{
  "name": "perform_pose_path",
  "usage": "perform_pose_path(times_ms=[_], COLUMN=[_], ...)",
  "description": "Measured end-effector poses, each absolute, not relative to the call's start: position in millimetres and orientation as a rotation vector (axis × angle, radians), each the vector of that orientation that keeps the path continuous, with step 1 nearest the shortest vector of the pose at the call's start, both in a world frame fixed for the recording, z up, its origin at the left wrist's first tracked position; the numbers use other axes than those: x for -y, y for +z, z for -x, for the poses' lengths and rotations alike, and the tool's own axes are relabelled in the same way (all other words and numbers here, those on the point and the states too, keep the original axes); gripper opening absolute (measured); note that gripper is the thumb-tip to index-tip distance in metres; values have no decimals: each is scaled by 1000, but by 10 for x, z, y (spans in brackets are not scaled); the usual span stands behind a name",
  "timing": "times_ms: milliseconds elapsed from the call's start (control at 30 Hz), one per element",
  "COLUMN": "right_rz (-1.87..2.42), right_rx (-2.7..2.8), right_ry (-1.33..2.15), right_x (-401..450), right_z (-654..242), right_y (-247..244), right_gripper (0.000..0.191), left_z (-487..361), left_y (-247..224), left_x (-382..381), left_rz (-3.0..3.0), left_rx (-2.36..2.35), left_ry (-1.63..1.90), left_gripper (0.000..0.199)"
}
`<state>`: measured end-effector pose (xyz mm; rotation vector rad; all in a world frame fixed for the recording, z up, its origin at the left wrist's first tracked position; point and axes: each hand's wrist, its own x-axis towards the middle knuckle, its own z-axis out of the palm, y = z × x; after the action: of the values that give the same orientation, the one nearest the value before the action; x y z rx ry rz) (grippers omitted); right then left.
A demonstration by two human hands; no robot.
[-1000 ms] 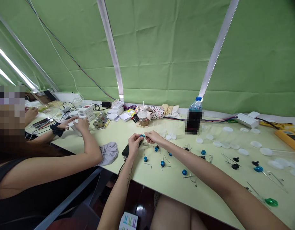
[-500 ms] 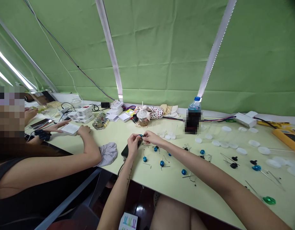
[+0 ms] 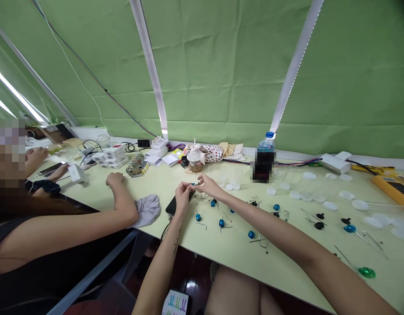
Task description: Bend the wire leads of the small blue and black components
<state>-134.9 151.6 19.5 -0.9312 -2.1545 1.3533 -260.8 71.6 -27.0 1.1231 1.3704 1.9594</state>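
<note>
Green sheeting point(image 3: 221, 65) backed pale table point(image 3: 205, 245), left hand point(image 3: 183, 192) pinched blue part point(image 3: 194, 184), right hand point(image 3: 207, 186) adjoined it, right grip was indeterminable.

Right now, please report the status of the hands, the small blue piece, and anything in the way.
Left hand pinching small blue piece. Right hand beside it, grip unclear. Black flat object beside left hand; nothing visibly blocking.

Soft, even light fills the scene, while slits point(image 3: 11, 87) glare at left.
</note>
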Motion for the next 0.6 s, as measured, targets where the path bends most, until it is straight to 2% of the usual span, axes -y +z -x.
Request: perform_pose_path(times_ms=[167, 333, 467, 600], right_rz=[905, 783, 600, 444], right_rx=[2385, 2534, 2664, 2752], right_ry=[1199, 676, 305, 34], right_x=[-1525, -1407, -1339, -1358], right_z=[1397, 1302, 1184, 1130], right_y=[205, 223, 243, 253], right_gripper=[47, 8, 24, 25], left_z=[2612, 2599, 2591, 2604], left_y=[-279, -315, -349, -382], left_x=[-710, -712, -741, -773], left_rz=[-1173, -1224, -1251, -1235], left_rx=[-1397, -1465, -1494, -1501], left_ry=[1921, 1868, 1813, 1718], left_gripper=[19, 26, 36, 48])
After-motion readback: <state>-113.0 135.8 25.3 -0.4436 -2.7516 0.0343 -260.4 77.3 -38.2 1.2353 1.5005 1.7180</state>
